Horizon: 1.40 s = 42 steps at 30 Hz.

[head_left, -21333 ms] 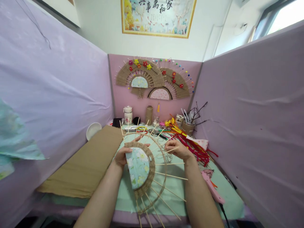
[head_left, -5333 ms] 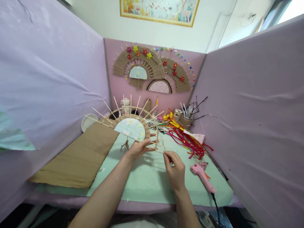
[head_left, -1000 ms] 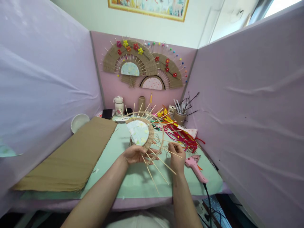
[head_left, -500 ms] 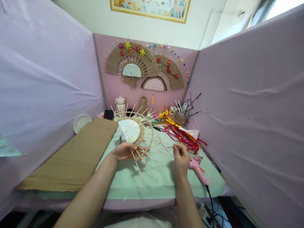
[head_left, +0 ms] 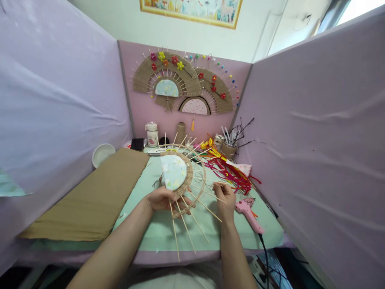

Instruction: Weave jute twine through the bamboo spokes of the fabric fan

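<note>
My left hand (head_left: 165, 200) is closed on the lower rim of a half-round woven fan (head_left: 174, 171), its thumb on the front and fingers behind the sticks. The fan has a pale blue floral half-disc, a twine-woven band around it, and thin wooden sticks fanning outward through an outer twine ring. To its right, my right hand (head_left: 225, 196) pinches a thin twine (head_left: 207, 185) close to the stick tips. Part of the twine hangs in loose loops behind the sticks, and its exact path is hard to follow.
A pink glue gun (head_left: 249, 215) with a black cord lies right of my right hand. Red and yellow pipe cleaners (head_left: 231, 174) lie behind it. Brown cardboard (head_left: 90, 196) covers the table's left. A twine spool (head_left: 181, 131) and a white jar (head_left: 152, 134) stand at the back.
The fan and my left hand have moved right and slightly toward me. My right hand has shifted a little left, so the stick tips and the hand are now closer together.
</note>
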### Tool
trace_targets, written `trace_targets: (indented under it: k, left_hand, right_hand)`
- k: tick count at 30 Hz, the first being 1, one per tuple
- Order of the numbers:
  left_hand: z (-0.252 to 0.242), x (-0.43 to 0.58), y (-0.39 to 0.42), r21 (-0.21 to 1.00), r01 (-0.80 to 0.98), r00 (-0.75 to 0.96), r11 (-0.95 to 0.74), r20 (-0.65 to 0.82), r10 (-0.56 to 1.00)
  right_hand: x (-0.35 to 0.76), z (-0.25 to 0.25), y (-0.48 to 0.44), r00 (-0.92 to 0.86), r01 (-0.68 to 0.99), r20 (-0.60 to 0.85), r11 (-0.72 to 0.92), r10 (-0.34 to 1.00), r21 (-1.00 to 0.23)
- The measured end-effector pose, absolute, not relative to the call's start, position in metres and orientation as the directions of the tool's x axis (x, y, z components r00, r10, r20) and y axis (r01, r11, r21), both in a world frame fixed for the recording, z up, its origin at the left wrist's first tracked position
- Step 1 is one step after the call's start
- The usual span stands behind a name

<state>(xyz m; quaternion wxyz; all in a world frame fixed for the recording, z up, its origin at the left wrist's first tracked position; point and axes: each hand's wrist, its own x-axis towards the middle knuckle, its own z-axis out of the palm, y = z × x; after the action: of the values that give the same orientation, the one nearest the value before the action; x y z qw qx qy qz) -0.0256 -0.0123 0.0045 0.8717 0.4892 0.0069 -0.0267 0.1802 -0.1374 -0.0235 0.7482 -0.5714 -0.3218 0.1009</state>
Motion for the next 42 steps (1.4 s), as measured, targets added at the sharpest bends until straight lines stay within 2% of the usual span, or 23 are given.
trace_targets:
  k: [4,10,20,31,34,37,42]
  left_hand:
    - [0.000,-0.019,-0.020,0.847,0.040,0.997,0.530,0.000,-0.075]
    - [-0.006,-0.018,-0.015,0.806,-0.071,0.997,0.587,0.073,0.021]
    - [-0.001,-0.033,-0.007,0.873,0.005,1.000,0.488,-0.018,0.020]
    - [0.003,-0.052,0.008,0.927,0.023,0.987,0.375,-0.082,0.141]
    - [0.003,-0.060,0.009,0.925,0.035,0.983,0.379,-0.100,0.153]
    - [0.000,-0.070,0.006,0.916,0.024,0.982,0.400,-0.097,0.163]
    - [-0.005,-0.086,-0.004,0.891,-0.029,0.991,0.453,-0.034,0.129]
  right_hand:
    - [0.173,-0.017,-0.134,0.766,0.211,0.347,0.298,0.541,-0.931]
    - [0.170,-0.015,-0.136,0.767,0.225,0.352,0.289,0.536,-0.930]
    - [0.172,-0.016,-0.140,0.780,0.237,0.375,0.318,0.500,-0.918]
    - [0.179,-0.023,-0.146,0.806,0.278,0.435,0.393,0.401,-0.877]
    - [0.182,-0.018,-0.154,0.732,0.375,0.536,0.407,0.421,-0.833]
    - [0.188,-0.005,-0.166,0.554,0.534,0.657,0.387,0.511,-0.751]
    - [0.198,0.023,-0.175,0.394,0.613,0.669,0.363,0.630,-0.702]
